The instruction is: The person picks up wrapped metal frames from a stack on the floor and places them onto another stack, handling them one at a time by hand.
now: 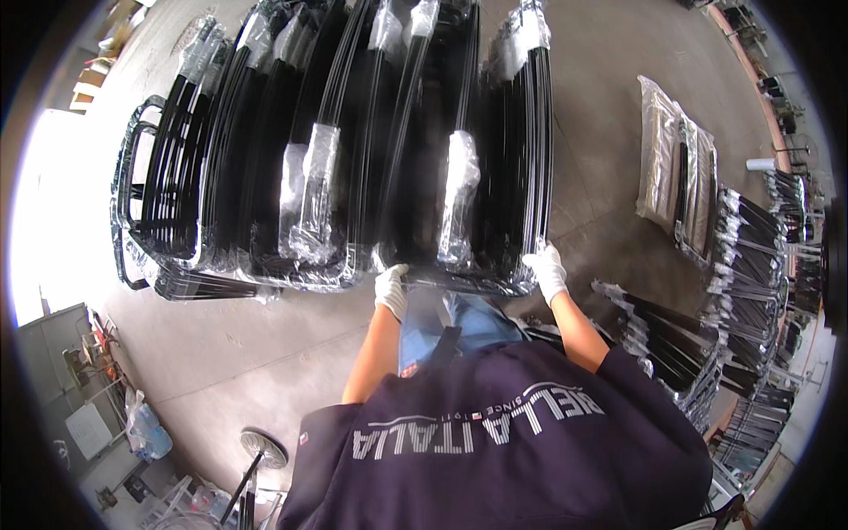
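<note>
Both of my hands wear white gloves. My left hand (390,290) is closed on the near edge of a black metal frame (477,283), by its left corner. Around the right corner of that frame, my right hand (547,270) is closed too, with the fingertips partly hidden against the bars. More black metal frames (234,168) stand packed side by side to the left. Clear plastic wrap (458,194) covers parts of their bars, and another wrapped piece (320,177) lies between them.
Plastic-wrapped brown panels (662,163) stand on the concrete floor to the right. Below them, several stacks of black frames (746,256) line the right side. A round-based stand (264,448) and a blue plastic bag (150,433) are at the lower left.
</note>
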The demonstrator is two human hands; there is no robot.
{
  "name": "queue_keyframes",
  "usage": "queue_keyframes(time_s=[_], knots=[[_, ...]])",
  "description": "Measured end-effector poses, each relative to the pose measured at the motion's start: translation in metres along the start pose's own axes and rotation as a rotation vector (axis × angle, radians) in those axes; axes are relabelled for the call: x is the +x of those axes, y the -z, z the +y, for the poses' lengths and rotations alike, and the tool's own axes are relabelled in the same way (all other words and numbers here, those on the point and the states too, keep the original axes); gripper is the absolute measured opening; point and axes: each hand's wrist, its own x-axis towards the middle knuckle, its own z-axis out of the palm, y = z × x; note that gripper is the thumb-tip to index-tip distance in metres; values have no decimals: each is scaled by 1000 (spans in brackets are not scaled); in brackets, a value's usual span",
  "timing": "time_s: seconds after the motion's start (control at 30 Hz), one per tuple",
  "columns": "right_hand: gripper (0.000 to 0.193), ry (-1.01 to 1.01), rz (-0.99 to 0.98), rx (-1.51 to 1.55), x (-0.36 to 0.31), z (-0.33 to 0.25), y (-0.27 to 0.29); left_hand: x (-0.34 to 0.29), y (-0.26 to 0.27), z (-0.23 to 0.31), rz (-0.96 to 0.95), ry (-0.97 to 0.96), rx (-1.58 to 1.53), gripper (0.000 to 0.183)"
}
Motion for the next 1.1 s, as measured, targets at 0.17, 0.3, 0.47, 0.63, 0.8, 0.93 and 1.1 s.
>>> queue_keyframes(time_s=[0.17,0.3,0.47,0.63,0.8,0.93,1.1], knots=[[39,13,41,289,-20,-26,-11,-21,-11,21,69,11,347,20],[36,3,53,334,-2,-4,-23,22,6,10,129,18,495,54],[58,-66,-16,333,3,5,-23,22,7,18,18,101,532,47],[55,-41,-48,401,-4,-4,-19,32,15,20,3,146,527,43],[58,-78,-44,340,-4,-14,-18,42,12,35,-44,234,230,13],[43,4,-118,570,-12,-17,-9,24,-2,52,-49,279,42,8],[43,5,-96,289,6,-14,-3,-4,0,60,-178,122,118,7]])
